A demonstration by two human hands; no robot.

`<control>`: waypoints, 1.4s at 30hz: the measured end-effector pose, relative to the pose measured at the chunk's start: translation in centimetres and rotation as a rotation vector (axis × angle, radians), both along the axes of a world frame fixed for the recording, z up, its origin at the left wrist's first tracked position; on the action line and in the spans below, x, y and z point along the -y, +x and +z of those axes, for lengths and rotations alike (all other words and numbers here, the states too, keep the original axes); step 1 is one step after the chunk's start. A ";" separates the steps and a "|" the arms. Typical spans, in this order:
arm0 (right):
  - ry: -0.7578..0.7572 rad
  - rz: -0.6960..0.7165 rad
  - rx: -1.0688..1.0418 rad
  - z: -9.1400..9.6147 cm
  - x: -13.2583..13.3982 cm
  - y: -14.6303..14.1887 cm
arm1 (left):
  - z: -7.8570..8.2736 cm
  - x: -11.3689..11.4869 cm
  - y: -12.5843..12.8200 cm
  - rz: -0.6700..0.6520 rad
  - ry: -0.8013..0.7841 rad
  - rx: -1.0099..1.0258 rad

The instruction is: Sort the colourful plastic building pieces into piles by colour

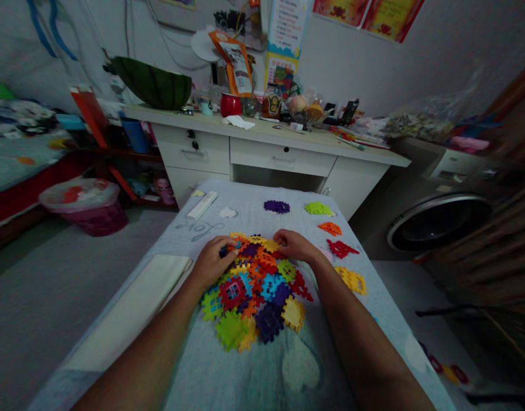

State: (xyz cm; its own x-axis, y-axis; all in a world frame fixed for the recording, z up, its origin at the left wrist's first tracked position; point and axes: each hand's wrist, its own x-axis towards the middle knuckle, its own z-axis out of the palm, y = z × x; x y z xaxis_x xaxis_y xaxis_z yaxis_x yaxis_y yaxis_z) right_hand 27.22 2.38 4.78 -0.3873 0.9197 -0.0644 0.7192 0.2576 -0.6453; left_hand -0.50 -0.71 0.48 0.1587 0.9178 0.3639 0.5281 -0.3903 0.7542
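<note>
A heap of colourful plastic interlocking tiles (257,294) lies in the middle of a cloth-covered table (219,365). My left hand (213,261) rests on the heap's far left edge, fingers curled round a dark tile. My right hand (295,245) sits on the far right edge, fingers bent down onto the tiles. Small sorted piles lie beyond and to the right: purple (276,206), lime green (317,209), orange (329,228), red (341,249) and yellow (352,279).
A folded white cloth (133,308) lies along the table's left edge, a white tube (202,205) near the far left corner. Behind stands a cluttered white desk (262,149), a washing machine (442,220) at right, a pink bin (84,205) at left.
</note>
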 end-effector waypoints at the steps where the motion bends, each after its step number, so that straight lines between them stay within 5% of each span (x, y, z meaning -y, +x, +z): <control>1: 0.007 -0.008 0.000 0.0 0.0 0.0 | 0.0 0.0 0.0 -0.002 -0.002 0.001; 8: 0.242 -0.188 0.079 -0.7 -1.0 1.0 | 0.1 0.0 0.0 -0.006 -0.011 -0.003; 12: 0.256 -0.305 0.151 -1.7 -1.4 2.0 | 0.1 0.0 0.0 -0.006 -0.010 -0.006; 24: 0.266 -0.154 0.220 -2.7 -1.7 3.2 | -0.1 -0.1 -0.1 -0.012 -0.009 -0.007; 32: 0.305 -0.390 0.127 -2.8 -1.5 2.7 | -0.2 -0.2 0.0 -0.005 -0.015 -0.009; 42: 0.338 -0.395 0.181 -2.7 -1.6 2.2 | -0.2 -0.2 -0.1 0.001 0.003 -0.011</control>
State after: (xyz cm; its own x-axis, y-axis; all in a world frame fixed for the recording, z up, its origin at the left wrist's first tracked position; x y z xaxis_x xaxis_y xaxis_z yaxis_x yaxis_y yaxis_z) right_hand 29.42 3.95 2.09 -0.0187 0.9738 0.2265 0.8950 0.1173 -0.4304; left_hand -0.61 -0.47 0.23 0.1620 0.9169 0.3647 0.5364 -0.3920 0.7474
